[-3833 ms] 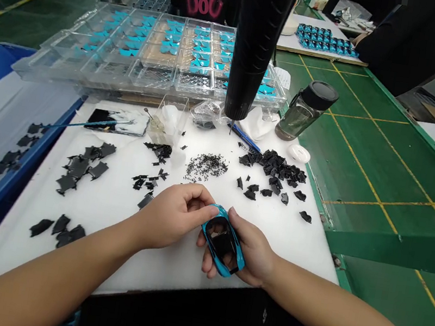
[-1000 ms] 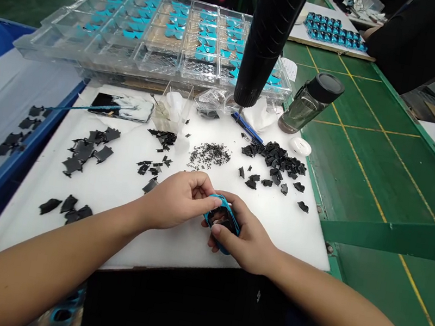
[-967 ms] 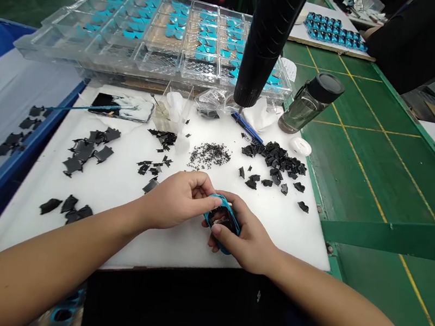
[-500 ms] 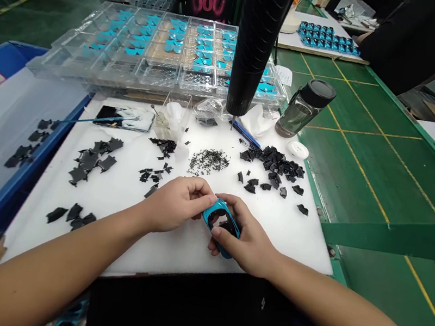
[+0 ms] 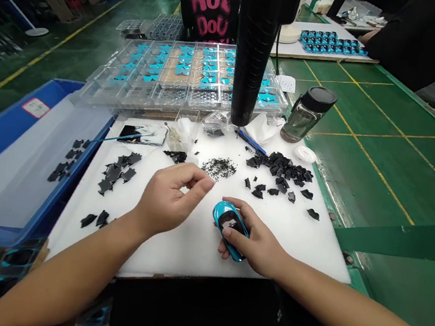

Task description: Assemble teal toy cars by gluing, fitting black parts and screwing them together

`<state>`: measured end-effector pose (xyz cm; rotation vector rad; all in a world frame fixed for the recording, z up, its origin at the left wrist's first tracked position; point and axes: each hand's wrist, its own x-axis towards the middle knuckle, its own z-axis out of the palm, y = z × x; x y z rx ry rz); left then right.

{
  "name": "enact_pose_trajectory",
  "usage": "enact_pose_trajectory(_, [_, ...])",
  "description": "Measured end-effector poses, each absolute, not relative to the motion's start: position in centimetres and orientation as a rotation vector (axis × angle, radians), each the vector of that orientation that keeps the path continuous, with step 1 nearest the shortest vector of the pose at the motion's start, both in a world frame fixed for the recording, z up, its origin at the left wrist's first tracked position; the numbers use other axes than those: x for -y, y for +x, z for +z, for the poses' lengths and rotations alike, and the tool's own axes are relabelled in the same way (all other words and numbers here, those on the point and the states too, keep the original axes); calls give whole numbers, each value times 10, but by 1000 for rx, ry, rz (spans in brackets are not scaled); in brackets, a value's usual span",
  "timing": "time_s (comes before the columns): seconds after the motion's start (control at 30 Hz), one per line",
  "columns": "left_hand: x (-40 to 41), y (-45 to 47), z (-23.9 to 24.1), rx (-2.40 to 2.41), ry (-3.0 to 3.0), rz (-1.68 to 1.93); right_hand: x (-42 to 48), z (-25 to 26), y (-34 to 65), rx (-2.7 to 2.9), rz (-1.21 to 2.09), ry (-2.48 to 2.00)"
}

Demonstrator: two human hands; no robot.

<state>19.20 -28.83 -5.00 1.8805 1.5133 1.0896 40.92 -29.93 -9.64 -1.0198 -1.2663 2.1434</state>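
My right hand (image 5: 260, 241) holds a glossy blue plastic shell (image 5: 222, 209), rounded at its far end, with dark parts in its middle. The thumb lies over the shell and the fingers wrap beneath it. Left of the shell and apart from it, my left hand (image 5: 171, 197) is raised with thumb and forefinger pinched together. Whatever may be between those fingertips is too small to make out. Just beyond them a pile of tiny black screws (image 5: 220, 168) is spread on the white work mat (image 5: 182, 256). The tip of a black power screwdriver (image 5: 249, 80) hangs above the far part of the mat.
Black plastic pieces lie at the right (image 5: 288, 170) and left (image 5: 115, 171) of the mat. Behind stand clear trays (image 5: 162, 96) of blue parts and a bottle (image 5: 307, 116). A blue bin (image 5: 21, 225) is at the left. Another person (image 5: 209, 5) is at the back.
My left hand has come away from the blue shell and lifted toward the screw pile. My right hand still holds the shell. The whole view has shifted, with things appearing farther right and lower.
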Motion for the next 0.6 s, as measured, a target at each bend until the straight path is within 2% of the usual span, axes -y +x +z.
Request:
enact_pose_trajectory(0.33, [292, 166, -4, -1744, 1833, 1521, 306, -98, 407, 1114, 2183, -1074])
enact_pose_trajectory(0.4, [300, 147, -3, -1905, 1836, 1384, 307, -97, 405, 1011, 2215, -1061])
enact_pose_trajectory(0.6, [318, 97, -38, -2171, 1812, 475, 309, -99, 400, 978, 2245, -1057])
